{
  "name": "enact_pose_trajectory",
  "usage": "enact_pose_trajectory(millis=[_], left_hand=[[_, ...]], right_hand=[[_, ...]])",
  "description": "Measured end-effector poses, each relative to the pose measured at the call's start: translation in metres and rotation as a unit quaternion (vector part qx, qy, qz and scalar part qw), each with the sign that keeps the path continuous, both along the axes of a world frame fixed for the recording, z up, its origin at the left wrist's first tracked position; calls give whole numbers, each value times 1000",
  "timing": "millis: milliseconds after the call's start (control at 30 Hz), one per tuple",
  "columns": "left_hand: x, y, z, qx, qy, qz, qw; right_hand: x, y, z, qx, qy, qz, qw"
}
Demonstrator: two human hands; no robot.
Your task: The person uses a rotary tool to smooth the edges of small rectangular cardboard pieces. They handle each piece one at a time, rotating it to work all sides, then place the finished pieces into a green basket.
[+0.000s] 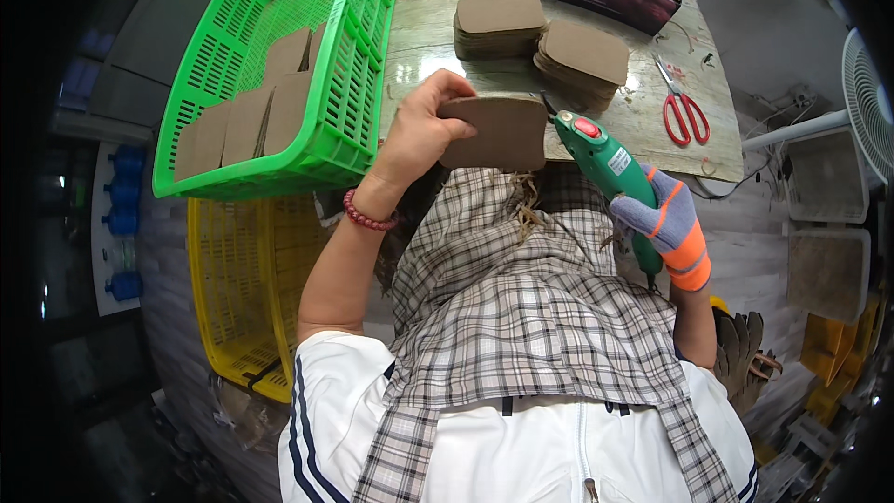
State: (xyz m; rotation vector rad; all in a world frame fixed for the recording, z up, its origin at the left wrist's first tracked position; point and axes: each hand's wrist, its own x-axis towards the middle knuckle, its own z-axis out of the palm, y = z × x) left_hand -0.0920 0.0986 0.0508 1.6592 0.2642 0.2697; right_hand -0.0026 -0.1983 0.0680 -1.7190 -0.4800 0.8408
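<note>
Slip risk

Bare left hand pinches left end of brown panel by table's near edge; tip of green tool at panel's upper right, contact unclear; gloved right hand wraps tool; loose pinch could let tip skid leftward

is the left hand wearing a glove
No, the left hand is bare as it holds a brown pad, while the right hand wears a glove.

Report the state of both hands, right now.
Left hand: closed, pinching the left end of a brown piece.
Right hand: gloved, closed around a green power tool.
</note>
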Motion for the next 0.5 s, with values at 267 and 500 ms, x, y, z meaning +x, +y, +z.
enact_pose_trajectory(millis=[267, 500], left_hand=[[-5, 20, -7, -113, -35, 24, 993], [-6, 21, -15, -123, 26, -49, 991]], right_hand=[[-1, 1, -1, -5, 36, 32, 999], [-1, -1, -5, -8, 60, 69, 996]])
